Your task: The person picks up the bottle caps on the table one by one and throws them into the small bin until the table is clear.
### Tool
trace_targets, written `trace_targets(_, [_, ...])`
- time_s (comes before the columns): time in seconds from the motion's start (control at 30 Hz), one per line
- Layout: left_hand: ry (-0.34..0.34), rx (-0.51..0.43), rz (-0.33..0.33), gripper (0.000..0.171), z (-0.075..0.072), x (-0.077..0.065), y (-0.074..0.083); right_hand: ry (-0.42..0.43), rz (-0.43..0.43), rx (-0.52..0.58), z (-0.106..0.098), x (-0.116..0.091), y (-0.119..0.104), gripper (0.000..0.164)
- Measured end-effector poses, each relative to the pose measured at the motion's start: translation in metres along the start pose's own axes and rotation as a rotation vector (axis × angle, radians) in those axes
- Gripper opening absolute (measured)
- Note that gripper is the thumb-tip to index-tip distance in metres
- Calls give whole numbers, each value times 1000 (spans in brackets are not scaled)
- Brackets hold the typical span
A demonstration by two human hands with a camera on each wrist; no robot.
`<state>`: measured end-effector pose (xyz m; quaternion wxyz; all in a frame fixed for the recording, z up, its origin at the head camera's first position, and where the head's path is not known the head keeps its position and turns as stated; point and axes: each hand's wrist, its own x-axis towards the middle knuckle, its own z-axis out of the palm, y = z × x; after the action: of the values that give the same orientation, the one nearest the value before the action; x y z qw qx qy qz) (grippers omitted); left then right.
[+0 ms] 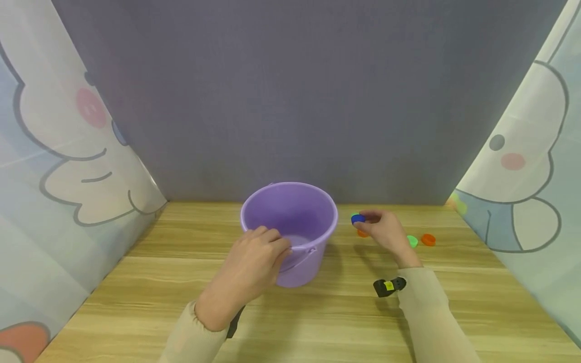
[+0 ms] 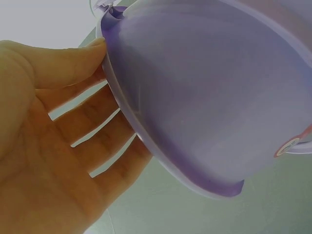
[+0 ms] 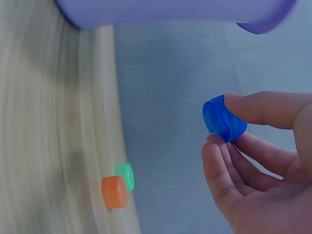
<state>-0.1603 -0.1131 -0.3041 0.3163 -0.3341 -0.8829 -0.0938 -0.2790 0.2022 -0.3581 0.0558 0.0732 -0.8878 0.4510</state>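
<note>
A purple bucket (image 1: 290, 201) stands upright on the wooden table. My left hand (image 1: 254, 257) grips its near rim, with the thumb (image 2: 73, 63) and fingers meeting the edge in the left wrist view. To the bucket's right, my right hand (image 1: 386, 232) pinches a blue bottle cap (image 3: 224, 118) between thumb and fingertips, raised above the tabletop. Below and behind that cap are an orange cap (image 3: 114, 192) and a green cap (image 3: 125, 176), lying close together on the table and partly covered by the hand in the head view.
Another green cap (image 1: 412, 241) and an orange cap (image 1: 428, 239) lie right of my right wrist. A grey panel (image 1: 290, 101) rises along the table's back edge. Cartoon-printed sheets (image 1: 522, 166) flank both sides. The bucket's handle (image 1: 297, 262) hangs down its near side.
</note>
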Motion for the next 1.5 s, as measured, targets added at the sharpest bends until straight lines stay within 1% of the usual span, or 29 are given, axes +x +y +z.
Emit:
trace_targets(0.07, [1, 0, 0, 11, 0, 0, 0, -4, 10, 10, 0, 1, -1, 52])
trace_targets(0.23, [2, -2, 1, 10, 0, 0, 0, 7, 51, 77, 0, 1, -1, 54])
trace_targets(0.33, [4, 0, 2, 9, 0, 0, 0, 13, 60, 105, 2, 2, 0, 54])
trace_targets(0.63, [8, 4, 9, 10, 1, 1, -1, 17, 23, 141, 15, 7, -6, 51])
trace_targets(0.9, [7, 8, 6, 11, 1, 1, -1, 27, 10, 164, 21, 6, -13, 50])
trace_targets(1.27, [14, 5, 11, 13, 1, 1, -1, 29, -45, 204, 24, 5, -20, 49])
trace_targets(1.5, [17, 11, 11, 13, 1, 0, -1, 45, -51, 217, 23, 2, -24, 47])
